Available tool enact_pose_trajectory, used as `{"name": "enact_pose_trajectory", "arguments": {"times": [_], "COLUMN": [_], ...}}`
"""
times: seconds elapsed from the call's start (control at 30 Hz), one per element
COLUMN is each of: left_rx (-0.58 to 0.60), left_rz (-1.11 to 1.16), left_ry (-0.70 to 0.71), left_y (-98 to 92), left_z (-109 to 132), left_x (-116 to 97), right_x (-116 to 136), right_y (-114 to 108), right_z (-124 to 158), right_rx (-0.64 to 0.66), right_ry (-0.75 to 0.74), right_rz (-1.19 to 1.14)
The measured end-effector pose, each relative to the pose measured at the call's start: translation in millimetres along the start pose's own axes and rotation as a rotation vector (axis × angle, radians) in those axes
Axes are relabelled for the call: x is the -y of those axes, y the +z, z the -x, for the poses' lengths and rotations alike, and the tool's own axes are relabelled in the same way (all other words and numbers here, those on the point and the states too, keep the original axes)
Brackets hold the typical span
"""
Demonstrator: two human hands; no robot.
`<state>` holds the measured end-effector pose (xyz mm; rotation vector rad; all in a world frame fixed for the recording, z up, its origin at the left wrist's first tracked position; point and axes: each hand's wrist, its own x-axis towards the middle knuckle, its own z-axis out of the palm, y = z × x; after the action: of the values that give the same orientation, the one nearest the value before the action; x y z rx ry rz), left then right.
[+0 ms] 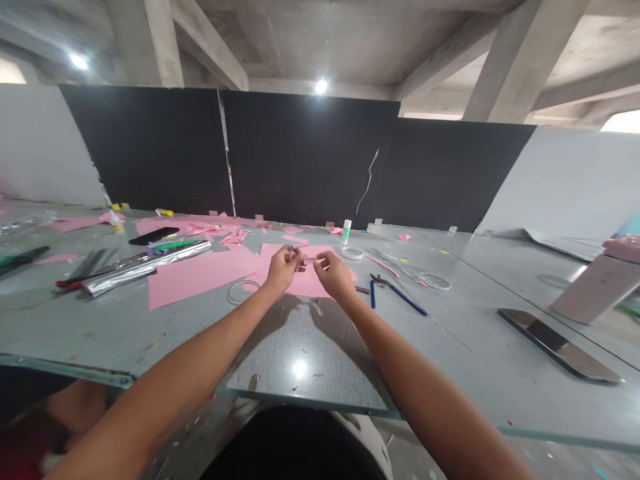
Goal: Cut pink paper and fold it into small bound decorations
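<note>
Both my arms reach out over a grey table point(300, 347). My left hand point(283, 268) and my right hand point(333, 273) are closed in a pinch, holding a small pink paper strip point(310, 260) between them above a pink paper sheet point(295, 277). The left fingers also seem to grip a small metal piece, too small to name. A larger pink sheet point(200, 275) lies to the left, and a clear tape ring point(243, 291) sits just beside my left wrist.
Blue-handled pliers point(395, 290) and a tape roll point(352, 253) lie right of my hands, a glue stick point(346, 231) behind. Silver foil roll point(140, 265), black phone point(153, 235) and tools lie left. A dark phone point(557, 345) and pink box point(595, 287) sit right. Black wall panels stand behind.
</note>
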<state>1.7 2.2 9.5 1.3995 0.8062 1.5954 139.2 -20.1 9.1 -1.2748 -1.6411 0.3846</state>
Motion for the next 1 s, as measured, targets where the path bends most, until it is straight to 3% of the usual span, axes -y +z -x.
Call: {"name": "enact_pose_trajectory", "arguments": {"times": [0.1, 0.2, 0.37, 0.67, 1.0], "left_rx": [-0.018, -0.011, 0.011, 0.004, 0.005], "left_rz": [-0.014, -0.023, -0.013, 0.000, -0.060], "left_ry": [0.000, 0.004, 0.038, 0.003, 0.070], "left_y": [-0.8, -0.3, 1.2, 0.5, 1.1], "left_z": [-1.3, -1.2, 0.7, 0.7, -0.5], "left_x": [0.3, 1.1, 2.0, 3.1, 2.5], "right_x": [6.2, 10.4, 11.2, 11.3, 13.9], "right_y": [-1.6, -0.8, 2.2, 2.6, 1.9], "right_z": [5.5, 6.8, 4.6, 4.9, 6.8], "right_rx": [-0.116, -0.087, -0.015, 0.011, 0.033], "right_ry": [-0.159, -0.207, -0.177, -0.144, -0.124], "right_rz": [0.165, 0.250, 0.308, 0.345, 0.369]}}
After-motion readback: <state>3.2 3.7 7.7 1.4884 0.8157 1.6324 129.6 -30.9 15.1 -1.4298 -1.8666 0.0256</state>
